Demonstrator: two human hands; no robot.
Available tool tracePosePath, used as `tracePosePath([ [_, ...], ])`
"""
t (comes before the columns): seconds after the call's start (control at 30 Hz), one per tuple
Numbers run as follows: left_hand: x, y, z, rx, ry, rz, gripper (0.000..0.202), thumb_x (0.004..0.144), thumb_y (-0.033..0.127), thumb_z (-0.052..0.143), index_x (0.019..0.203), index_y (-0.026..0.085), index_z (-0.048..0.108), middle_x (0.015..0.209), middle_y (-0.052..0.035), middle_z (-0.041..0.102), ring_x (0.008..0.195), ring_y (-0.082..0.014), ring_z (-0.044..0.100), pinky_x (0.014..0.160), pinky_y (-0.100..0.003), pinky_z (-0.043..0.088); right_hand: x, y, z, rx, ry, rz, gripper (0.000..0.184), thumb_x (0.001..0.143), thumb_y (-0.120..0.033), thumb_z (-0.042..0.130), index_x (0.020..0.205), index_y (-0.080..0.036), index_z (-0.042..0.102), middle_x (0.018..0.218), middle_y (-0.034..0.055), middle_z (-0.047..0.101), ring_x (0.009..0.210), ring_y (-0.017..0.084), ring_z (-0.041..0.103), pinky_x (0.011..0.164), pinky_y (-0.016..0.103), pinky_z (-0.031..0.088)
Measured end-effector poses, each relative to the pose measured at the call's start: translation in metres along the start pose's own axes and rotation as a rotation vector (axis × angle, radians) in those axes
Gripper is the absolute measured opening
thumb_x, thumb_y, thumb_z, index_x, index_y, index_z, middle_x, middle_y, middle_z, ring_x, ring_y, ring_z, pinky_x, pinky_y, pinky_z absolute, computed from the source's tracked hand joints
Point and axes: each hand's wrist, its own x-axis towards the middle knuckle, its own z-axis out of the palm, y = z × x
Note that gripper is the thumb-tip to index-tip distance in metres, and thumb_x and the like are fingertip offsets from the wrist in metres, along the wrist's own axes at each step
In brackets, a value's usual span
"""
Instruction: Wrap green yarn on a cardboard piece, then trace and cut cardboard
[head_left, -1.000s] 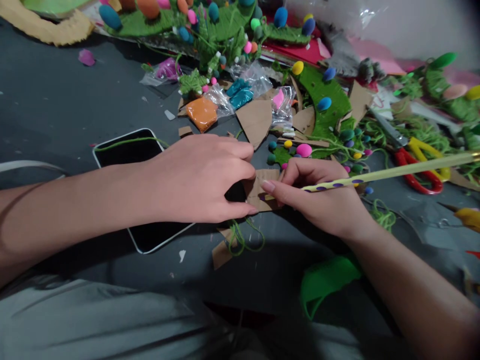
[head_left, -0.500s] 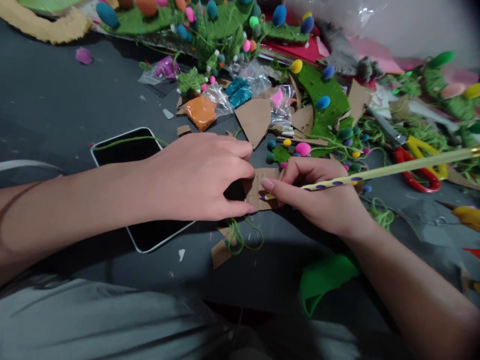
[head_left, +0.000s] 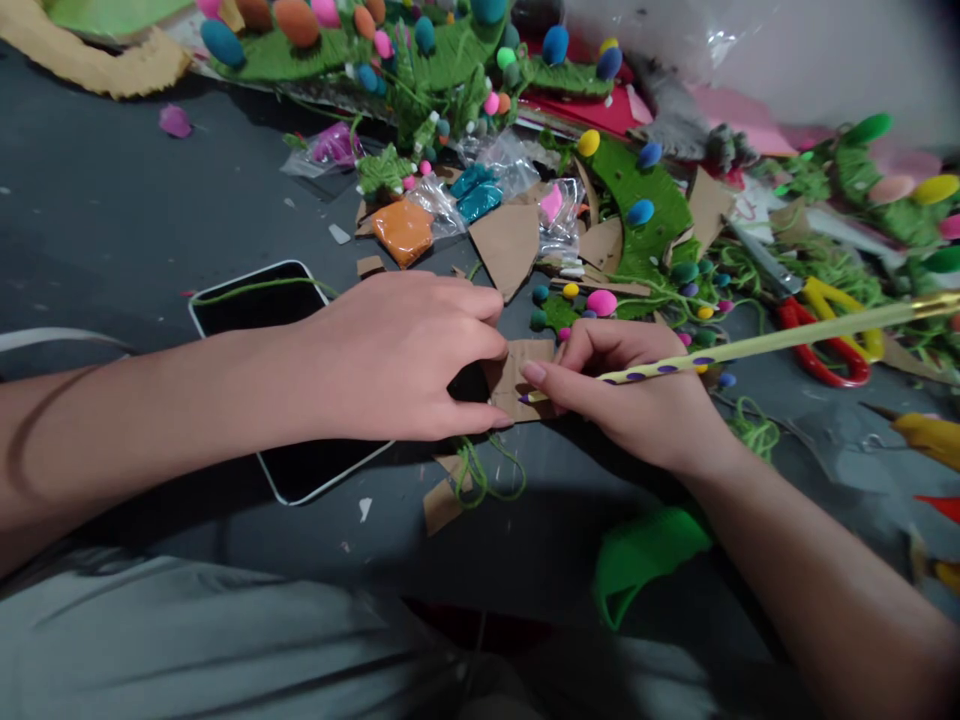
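Note:
A small piece of brown cardboard (head_left: 517, 365) lies on the dark table between my hands. My left hand (head_left: 427, 355) grips its left edge, thumb at the near side and fingers at the far side. In my right hand (head_left: 630, 385) is a pale yellow pencil (head_left: 795, 342) with purple oval spots, its tip touching or just over the cardboard. Under my left forearm lies a phone (head_left: 322, 470) with a dark screen and white frame. A loop of green yarn (head_left: 487, 480) and a cardboard scrap (head_left: 442, 507) lie just below the left hand.
Red-and-yellow-handled scissors (head_left: 825, 345) lie at right among green yarn. Behind my hands are an orange clay packet (head_left: 403, 232), cardboard offcuts (head_left: 506, 245) and green yarn-wrapped shapes (head_left: 300, 50) with colourful balls. A green band-like item (head_left: 649, 555) is near the front edge.
The pencil tip has shifted very slightly left on the cardboard. Both hands keep the same grip, and the view has moved slightly.

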Motion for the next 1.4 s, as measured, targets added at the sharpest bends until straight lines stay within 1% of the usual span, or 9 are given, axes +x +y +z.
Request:
tracePosePath([
  [0.13, 0.0002, 0.0002, -0.0005, 0.003, -0.022, -0.009, 0.034, 0.093, 0.053, 0.072, 0.088, 0.020, 0.078, 0.089, -0.0081, 0.065, 0.077, -0.0232, 0.061, 0.063, -0.036, 0.039, -0.0002, 0.0009, 0.0002, -0.010, -0.006, 0.008, 0.040, 0.083, -0.035, 0.090, 0.059, -0.022, 0.061, 0.059, -0.0012, 0.068, 0.054, 0.012, 0.056, 0.050, 0.027, 0.041],
  [0.33, -0.0012, -0.0006, -0.0003, 0.008, -0.007, 0.000, 0.035, 0.092, 0.054, 0.073, 0.088, 0.020, 0.079, 0.086, -0.0076, 0.064, 0.074, -0.0219, 0.059, 0.062, -0.036, 0.038, -0.0015, 0.0006, -0.0006, -0.030, -0.005, -0.005, 0.040, 0.084, -0.033, 0.090, 0.059, -0.022, 0.061, 0.059, -0.0007, 0.067, 0.053, 0.013, 0.057, 0.049, 0.027, 0.041],
  [0.5, -0.0005, 0.0025, 0.0010, 0.070, 0.013, 0.005, 0.038, 0.093, 0.055, 0.070, 0.092, 0.018, 0.081, 0.086, -0.0074, 0.065, 0.074, -0.0226, 0.059, 0.064, -0.036, 0.039, -0.0065, -0.0034, -0.0041, -0.038, 0.139, -0.043, 0.038, 0.090, -0.027, 0.081, 0.059, -0.023, 0.059, 0.054, -0.0020, 0.066, 0.047, 0.010, 0.056, 0.047, 0.023, 0.043],
  [0.6, 0.0000, 0.0042, 0.0012, 0.083, -0.004, -0.011, 0.040, 0.092, 0.056, 0.069, 0.093, 0.017, 0.081, 0.088, -0.0079, 0.066, 0.075, -0.0236, 0.061, 0.067, -0.038, 0.042, -0.0090, -0.0025, -0.0042, -0.026, 0.113, -0.009, 0.034, 0.089, -0.025, 0.081, 0.062, -0.023, 0.061, 0.057, -0.0006, 0.071, 0.047, 0.011, 0.061, 0.045, 0.023, 0.045],
  [0.7, -0.0007, 0.0041, 0.0013, 0.084, -0.007, -0.017, 0.040, 0.092, 0.055, 0.069, 0.093, 0.017, 0.081, 0.089, -0.0075, 0.066, 0.075, -0.0238, 0.061, 0.069, -0.039, 0.044, -0.0094, -0.0006, -0.0024, -0.033, 0.116, -0.004, 0.034, 0.087, -0.023, 0.081, 0.060, -0.023, 0.060, 0.056, -0.0006, 0.071, 0.049, 0.013, 0.064, 0.046, 0.024, 0.046],
  [0.93, -0.0017, 0.0038, 0.0020, 0.078, 0.005, -0.008, 0.039, 0.092, 0.055, 0.071, 0.095, 0.018, 0.081, 0.088, -0.0066, 0.065, 0.074, -0.0230, 0.060, 0.068, -0.039, 0.043, -0.0089, 0.0022, -0.0009, -0.109, 0.106, -0.016, 0.032, 0.086, -0.024, 0.080, 0.060, -0.023, 0.062, 0.058, 0.0002, 0.071, 0.051, 0.014, 0.063, 0.050, 0.026, 0.047],
  [1.1, -0.0013, 0.0035, 0.0025, 0.068, 0.014, 0.001, 0.037, 0.093, 0.053, 0.070, 0.095, 0.018, 0.081, 0.089, -0.0068, 0.066, 0.075, -0.0227, 0.060, 0.069, -0.038, 0.043, -0.0096, 0.0021, -0.0012, -0.090, 0.135, -0.025, 0.033, 0.086, -0.022, 0.079, 0.059, -0.023, 0.060, 0.057, -0.0006, 0.070, 0.051, 0.013, 0.062, 0.049, 0.025, 0.046],
  [1.23, -0.0011, 0.0033, 0.0023, 0.079, 0.008, 0.003, 0.037, 0.092, 0.053, 0.070, 0.094, 0.018, 0.081, 0.088, -0.0069, 0.065, 0.073, -0.0221, 0.059, 0.068, -0.037, 0.041, -0.0099, 0.0019, -0.0006, -0.110, 0.100, -0.029, 0.032, 0.086, -0.023, 0.079, 0.059, -0.022, 0.062, 0.058, 0.0000, 0.070, 0.052, 0.013, 0.062, 0.049, 0.025, 0.045],
  [1.4, -0.0013, 0.0026, 0.0027, 0.079, 0.014, 0.010, 0.039, 0.092, 0.054, 0.069, 0.094, 0.017, 0.081, 0.088, -0.0066, 0.065, 0.073, -0.0225, 0.060, 0.067, -0.038, 0.042, -0.0095, 0.0035, -0.0006, -0.104, 0.115, -0.028, 0.032, 0.086, -0.022, 0.079, 0.059, -0.022, 0.061, 0.058, -0.0005, 0.069, 0.051, 0.012, 0.061, 0.049, 0.024, 0.045],
])
